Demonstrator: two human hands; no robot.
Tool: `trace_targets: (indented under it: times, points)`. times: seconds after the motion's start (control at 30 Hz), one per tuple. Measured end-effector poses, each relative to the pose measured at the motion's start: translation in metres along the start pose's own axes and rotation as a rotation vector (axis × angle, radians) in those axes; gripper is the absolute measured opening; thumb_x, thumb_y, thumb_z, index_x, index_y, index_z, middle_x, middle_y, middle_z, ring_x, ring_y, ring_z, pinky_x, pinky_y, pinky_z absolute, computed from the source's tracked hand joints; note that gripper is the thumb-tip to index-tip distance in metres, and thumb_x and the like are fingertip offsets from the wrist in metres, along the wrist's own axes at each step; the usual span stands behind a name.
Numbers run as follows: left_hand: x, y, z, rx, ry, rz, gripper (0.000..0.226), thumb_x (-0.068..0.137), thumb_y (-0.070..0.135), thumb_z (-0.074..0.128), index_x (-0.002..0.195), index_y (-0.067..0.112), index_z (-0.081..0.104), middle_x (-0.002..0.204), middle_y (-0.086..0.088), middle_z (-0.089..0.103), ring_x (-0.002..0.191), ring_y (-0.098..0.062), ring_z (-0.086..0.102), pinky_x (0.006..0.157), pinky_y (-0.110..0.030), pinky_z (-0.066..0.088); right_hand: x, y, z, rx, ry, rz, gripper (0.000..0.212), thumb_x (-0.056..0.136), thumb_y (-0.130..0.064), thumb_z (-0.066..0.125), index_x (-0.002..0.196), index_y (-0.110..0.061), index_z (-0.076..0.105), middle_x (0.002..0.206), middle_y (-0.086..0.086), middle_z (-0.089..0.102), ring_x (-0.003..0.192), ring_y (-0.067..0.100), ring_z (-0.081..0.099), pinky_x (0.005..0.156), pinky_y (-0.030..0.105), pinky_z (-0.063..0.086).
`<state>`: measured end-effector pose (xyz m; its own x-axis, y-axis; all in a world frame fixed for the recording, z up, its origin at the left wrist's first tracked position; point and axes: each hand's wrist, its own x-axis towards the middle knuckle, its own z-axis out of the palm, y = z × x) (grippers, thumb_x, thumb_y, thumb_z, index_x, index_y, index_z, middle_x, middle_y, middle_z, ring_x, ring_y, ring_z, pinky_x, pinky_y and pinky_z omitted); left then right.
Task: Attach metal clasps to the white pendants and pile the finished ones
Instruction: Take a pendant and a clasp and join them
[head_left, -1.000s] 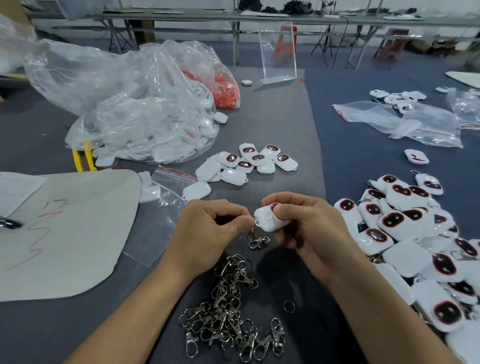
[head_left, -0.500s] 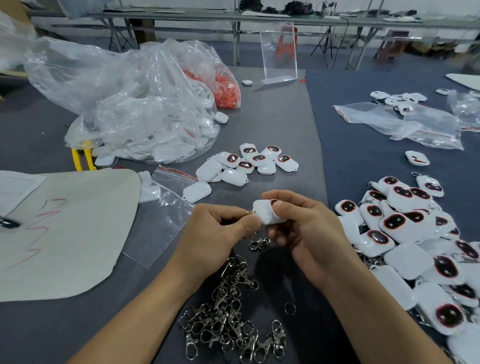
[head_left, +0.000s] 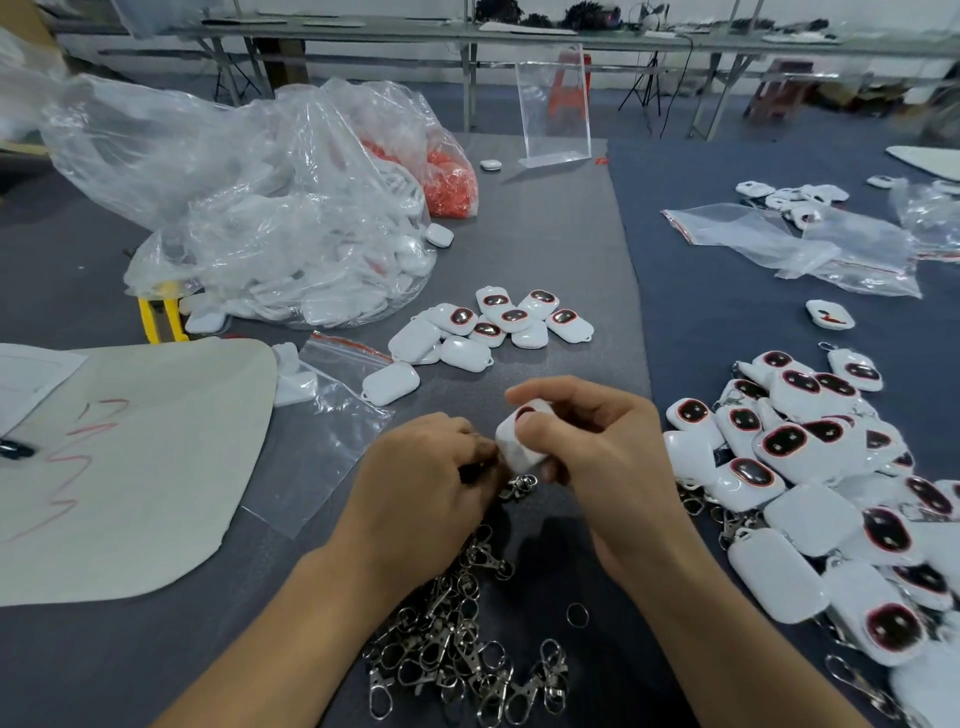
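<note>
Both hands meet at centre over one white pendant (head_left: 518, 442).
Fingers of the right hand (head_left: 597, 457) curl round it; the left hand (head_left: 421, 478) pinches its dangling metal clasp (head_left: 519, 486); finished pile (head_left: 831, 493) at 3 o'clock on the worktop (head_left: 545, 234).

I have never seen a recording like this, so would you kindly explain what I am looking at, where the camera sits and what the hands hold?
No machine here: a person works bare-handed, filmed by a camera worn on the head, looking down. The right hand grips a white pendant; the left hand pinches the metal clasp dangling at its edge. On the grey table lie a heap of loose clasps, a pile of finished pendants on the right, a small group of pendants further back, and a clear plastic bag.
</note>
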<state>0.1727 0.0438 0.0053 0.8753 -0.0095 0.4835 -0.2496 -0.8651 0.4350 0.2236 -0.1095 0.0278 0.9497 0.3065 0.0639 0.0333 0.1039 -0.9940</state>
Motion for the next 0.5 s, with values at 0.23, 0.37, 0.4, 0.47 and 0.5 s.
trace_targets:
  times: [0.23, 0.37, 0.4, 0.47, 0.5]
  points:
    - [0.007, 0.003, 0.003, -0.783, -0.020, -0.383, 0.003, 0.080, 0.026, 0.083, 0.078, 0.024, 0.081, 0.069, 0.004, 0.070, 0.064, -0.002, 0.057, 0.063, -0.015, 0.043, 0.010, -0.003, -0.011, 0.222, 0.047, 0.234, 0.023, 0.087, -0.001, 0.061, 0.086, -0.013, 0.081, 0.070, 0.010, 0.070, 0.044, 0.014, 0.048, 0.040, 0.020, 0.034]
    - [0.008, 0.002, -0.001, -0.707, 0.059, -0.348, 0.004, 0.075, 0.030, 0.078, 0.077, 0.027, 0.081, 0.066, -0.002, 0.063, 0.063, -0.007, 0.055, 0.062, -0.021, 0.042, 0.010, -0.002, -0.010, 0.245, 0.015, 0.251, 0.026, 0.088, 0.000, 0.060, 0.084, -0.014, 0.081, 0.067, 0.009, 0.068, 0.043, 0.013, 0.048, 0.040, 0.020, 0.033]
    - [0.008, 0.000, -0.003, -0.586, 0.060, -0.286, 0.005, 0.076, 0.030, 0.077, 0.078, 0.028, 0.081, 0.065, 0.001, 0.062, 0.063, -0.008, 0.057, 0.061, -0.022, 0.043, 0.009, -0.002, -0.010, 0.233, 0.016, 0.248, 0.026, 0.088, 0.000, 0.061, 0.083, -0.016, 0.081, 0.067, 0.008, 0.068, 0.043, 0.013, 0.048, 0.040, 0.019, 0.032]
    - [0.005, -0.001, -0.005, -0.311, 0.031, -0.131, 0.012, 0.081, 0.032, 0.073, 0.075, 0.024, 0.079, 0.064, 0.007, 0.060, 0.066, -0.011, 0.056, 0.063, -0.026, 0.043, 0.008, -0.001, -0.009, 0.194, 0.024, 0.226, 0.025, 0.086, 0.001, 0.063, 0.082, -0.017, 0.081, 0.068, 0.007, 0.068, 0.043, 0.012, 0.047, 0.040, 0.018, 0.033]
    - [0.004, -0.001, -0.006, -0.193, 0.007, -0.070, 0.020, 0.084, 0.035, 0.069, 0.073, 0.022, 0.078, 0.063, 0.009, 0.058, 0.067, -0.011, 0.053, 0.064, -0.027, 0.041, 0.008, -0.001, -0.008, 0.167, 0.029, 0.210, 0.025, 0.085, 0.001, 0.065, 0.081, -0.017, 0.081, 0.068, 0.006, 0.068, 0.044, 0.012, 0.046, 0.040, 0.018, 0.034]
